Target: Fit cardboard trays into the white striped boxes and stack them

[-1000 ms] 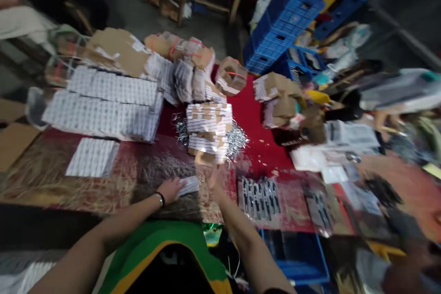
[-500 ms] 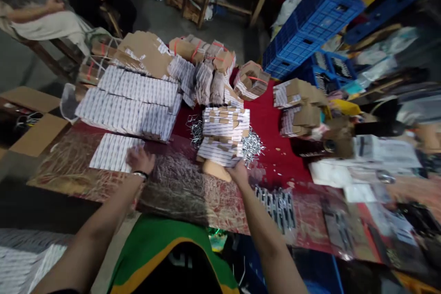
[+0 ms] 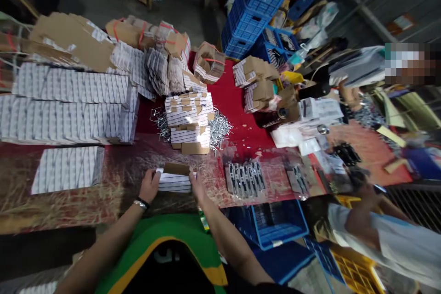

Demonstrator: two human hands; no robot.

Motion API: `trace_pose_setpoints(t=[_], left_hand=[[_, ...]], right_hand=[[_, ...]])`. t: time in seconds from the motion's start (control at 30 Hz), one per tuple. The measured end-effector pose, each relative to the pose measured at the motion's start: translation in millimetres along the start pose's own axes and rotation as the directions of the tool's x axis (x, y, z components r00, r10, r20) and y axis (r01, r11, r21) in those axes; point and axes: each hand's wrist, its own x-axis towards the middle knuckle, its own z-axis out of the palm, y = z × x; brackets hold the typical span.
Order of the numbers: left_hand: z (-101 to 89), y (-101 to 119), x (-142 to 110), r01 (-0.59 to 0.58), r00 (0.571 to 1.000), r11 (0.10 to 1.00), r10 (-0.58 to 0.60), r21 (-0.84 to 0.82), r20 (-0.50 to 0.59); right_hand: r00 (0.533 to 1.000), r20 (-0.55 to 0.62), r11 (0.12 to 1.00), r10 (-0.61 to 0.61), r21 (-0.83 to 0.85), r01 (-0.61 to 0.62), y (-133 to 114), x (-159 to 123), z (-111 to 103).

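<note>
Holding striped box (image 3: 175, 183) by both ends, near side of table (image 3: 215, 181).
Grasping with left hand (image 3: 149, 186) and right hand (image 3: 199, 188), probably for level support; leaving brown flap (image 3: 176, 168) uncovered between; facing cartons (image 3: 188, 115) just beyond, apparently stacked there for easy reach, between metal pieces (image 3: 220, 128).

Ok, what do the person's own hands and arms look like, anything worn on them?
The left hand and right hand are both ungloved, and no sleeves cover the forearms. The left wrist carries a dark band beside a pale, silvery bracelet; nothing shows on the right wrist.
</note>
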Motion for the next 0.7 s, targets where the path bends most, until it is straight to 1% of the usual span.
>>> trace_pose_setpoints(t=[0.03, 0.07, 0.1, 0.13, 0.17, 0.2, 0.23, 0.27, 0.3, 0.33, 0.4, 0.43, 0.47, 0.5, 0.53, 0.6, 0.63, 0.7], left_hand=[[-0.7, -6, -9, 0.018, 0.999, 1.000, -0.018, 0.011, -0.034], [-2.8, -14, -18, 0.019, 0.999, 1.000, -0.019, 0.011, -0.040], [-6.8, -23, -27, -0.002, 1.000, 1.000, 0.002, 0.007, -0.016], [-12.6, -32, -36, -0.039, 0.998, 0.999, 0.039, -0.001, 0.044], [-19.9, -41, -43, -0.082, 0.987, 0.997, 0.083, -0.012, 0.137], [-28.0, -49, -50, -0.116, 0.962, 0.993, 0.118, -0.024, 0.247], [-36.0, -56, -55, -0.130, 0.931, 0.991, 0.133, -0.029, 0.339], [-43.1, -62, -60, -0.127, 0.909, 0.992, 0.125, -0.023, 0.397], [-48.7, -65, -64, -0.112, 0.904, 0.994, 0.104, -0.005, 0.415], [-52.7, -67, -66, -0.097, 0.913, 0.995, 0.081, 0.021, 0.400], [-57.1, -68, -69, -0.094, 0.946, 0.993, 0.065, 0.076, 0.318], [-58.4, -67, -69, -0.109, 0.953, 0.989, 0.076, 0.096, 0.293], [-60.0, -66, -69, -0.136, 0.948, 0.985, 0.099, 0.105, 0.302], [-61.9, -65, -69, -0.171, 0.932, 0.980, 0.129, 0.099, 0.338], [-64.3, -63, -68, -0.205, 0.905, 0.975, 0.158, 0.079, 0.395], [-69.2, -55, -64, -0.237, 0.836, 0.971, 0.184, 0.038, 0.518], [-70.8, -49, -60, -0.234, 0.811, 0.971, 0.173, 0.039, 0.559], [-70.5, -35, -50, -0.211, 0.783, 0.972, 0.103, 0.105, 0.614]], right_hand=[[0.996, -0.053, 0.997, 0.065, 0.045, -0.063, -2, -1, 5], [0.990, -0.082, 0.991, 0.110, 0.091, -0.103, -5, -3, 9], [0.989, -0.073, 0.984, 0.127, 0.134, -0.116, -7, -7, 12], [0.993, -0.017, 0.978, 0.117, 0.176, -0.112, -9, -12, 12], [0.992, 0.075, 0.966, 0.102, 0.232, -0.117, -10, -18, 12], [0.978, 0.188, 0.943, 0.093, 0.299, -0.147, -9, -25, 10], [0.951, 0.297, 0.910, 0.089, 0.364, -0.199, -8, -33, 10], [0.925, 0.368, 0.876, 0.095, 0.411, -0.253, -6, -40, 11], [0.914, 0.389, 0.852, 0.115, 0.435, -0.292, -4, -46, 13], [0.917, 0.369, 0.842, 0.149, 0.440, -0.313, -2, -51, 17], [0.935, 0.279, 0.849, 0.221, 0.416, -0.325, -1, -56, 25], [0.934, 0.264, 0.851, 0.241, 0.405, -0.334, -2, -57, 28], [0.927, 0.283, 0.849, 0.246, 0.399, -0.347, -3, -57, 28], [0.917, 0.323, 0.854, 0.234, 0.383, -0.353, -5, -56, 27], [0.908, 0.361, 0.867, 0.212, 0.359, -0.345, -7, -55, 25], [0.897, 0.411, 0.908, 0.166, 0.290, -0.301, -10, -52, 18], [0.892, 0.428, 0.934, 0.147, 0.237, -0.268, -11, -50, 15], [0.885, 0.449, 0.975, 0.127, 0.108, -0.195, -12, -46, 14]])
